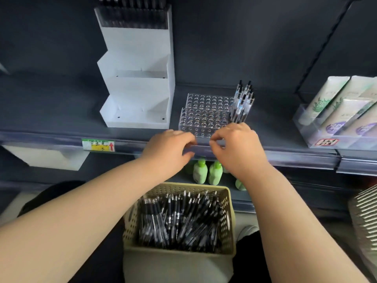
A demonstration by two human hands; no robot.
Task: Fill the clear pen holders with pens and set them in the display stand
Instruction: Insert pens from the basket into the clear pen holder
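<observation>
Both hands are reaching to the front lip of the dark shelf [61, 111], at 12 o'clock from the basket [179, 250]. The left hand [169, 146] is curling its fingers round the front-left corner of the near holder [202, 123], thumb tucked beneath. The right hand [234, 144] is pinching thumb and forefinger at that holder's front edge. The near holder is lying empty, its holes showing. The far holder [208, 101] is touching it at 12 o'clock and carrying a few upright pens [242, 101] at its right end. The white stand [138, 86] is sitting at 11 o'clock from the hands, its top tier holding a row of black pens [132, 15]. Loose pens [179, 219] are filling the basket. A green and yellow tag [98, 145] with a red arrow is hanging at 9 o'clock, its writing too blurred to read. Tubes [336, 103] are leaning at 2 o'clock behind a red-edged label [326, 142], also unreadable. Green bottles [208, 172] are standing just below the hands.
</observation>
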